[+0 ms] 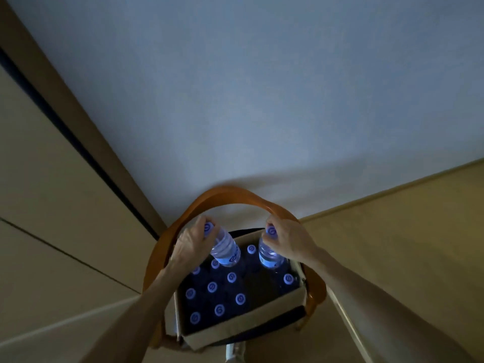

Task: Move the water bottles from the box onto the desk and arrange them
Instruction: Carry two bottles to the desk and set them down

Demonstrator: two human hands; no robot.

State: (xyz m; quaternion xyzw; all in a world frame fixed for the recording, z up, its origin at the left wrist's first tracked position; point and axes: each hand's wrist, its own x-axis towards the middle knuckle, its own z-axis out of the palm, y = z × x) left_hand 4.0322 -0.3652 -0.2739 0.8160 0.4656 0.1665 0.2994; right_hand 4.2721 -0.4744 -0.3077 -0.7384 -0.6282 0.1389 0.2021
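Head view, dim light; left hand is curled round the neck of a water bottle, thumb side near the blue cap, bottle tilted with its base leaning toward the middle of the box; right hand is curled round the cap end of a second water bottle, this one closer to upright, base just above the box's far right corner; both bottles are raised clear of the caps below them; both forearms reach in from the lower edge of the frame.

Cardboard box sits open beneath the hands; remaining bottles stand upright inside, seen only as pale blue caps against a dark interior; most are grouped on the left side of the box, one cap at the far centre, one at the right; a dark gap lies in the centre-right of the box.

The box rests on the seat of a chair with a curved orange-brown backrest arching beyond the hands; the right hand is close to the backrest rail, contact cannot be told.

Beyond the chair: plain pale wall; a tan surface with a light edge at right; tan panels with a dark seam at left.
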